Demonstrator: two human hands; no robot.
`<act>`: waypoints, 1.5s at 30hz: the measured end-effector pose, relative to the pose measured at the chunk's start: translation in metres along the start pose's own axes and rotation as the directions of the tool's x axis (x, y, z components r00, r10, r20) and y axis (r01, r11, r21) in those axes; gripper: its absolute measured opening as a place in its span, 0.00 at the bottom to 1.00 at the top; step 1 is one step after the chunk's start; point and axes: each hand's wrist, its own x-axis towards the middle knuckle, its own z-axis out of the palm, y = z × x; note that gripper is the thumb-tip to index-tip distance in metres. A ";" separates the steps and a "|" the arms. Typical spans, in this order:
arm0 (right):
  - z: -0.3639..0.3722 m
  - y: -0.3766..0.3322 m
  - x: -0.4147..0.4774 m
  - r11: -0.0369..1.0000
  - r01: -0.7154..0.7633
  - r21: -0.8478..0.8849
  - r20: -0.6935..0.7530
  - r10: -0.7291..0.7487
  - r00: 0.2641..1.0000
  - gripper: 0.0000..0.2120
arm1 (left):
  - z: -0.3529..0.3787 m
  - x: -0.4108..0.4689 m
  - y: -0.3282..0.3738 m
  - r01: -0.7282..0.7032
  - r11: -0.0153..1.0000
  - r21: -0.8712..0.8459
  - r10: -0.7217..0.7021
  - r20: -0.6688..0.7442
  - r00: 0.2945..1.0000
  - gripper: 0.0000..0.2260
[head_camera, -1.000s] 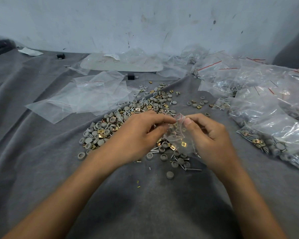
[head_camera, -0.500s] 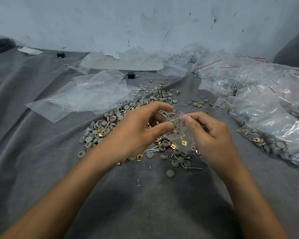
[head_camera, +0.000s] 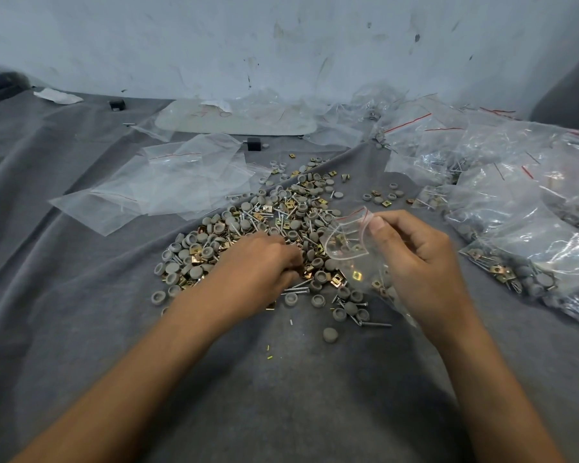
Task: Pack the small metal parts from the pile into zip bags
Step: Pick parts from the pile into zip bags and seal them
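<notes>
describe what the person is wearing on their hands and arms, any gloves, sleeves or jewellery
Nothing worn shows. The left hand and right hand are bare: no gloves, rings, watch or bracelet. The left forearm and right forearm are uncovered to the picture's bottom edge, so no sleeve is in view. The right thumbnail looks short and unpainted.

Open cloth [head_camera: 64,312] nearside; pile [head_camera: 281,215] centre; filled bags [head_camera: 515,195] crowd right.

left hand [head_camera: 259,274]: 1 | right hand [head_camera: 418,262]: 1 | held zip bag [head_camera: 348,243]: 1 | pile [head_camera: 264,225]: 1 | black blocks [head_camera: 253,144]: 2
</notes>
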 end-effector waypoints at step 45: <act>0.001 0.001 -0.001 1.000 0.003 -0.026 0.000 -0.003 1.000 0.09 | 0.006 0.000 0.009 0.021 0.998 -0.064 -0.025 -0.059 0.998 0.12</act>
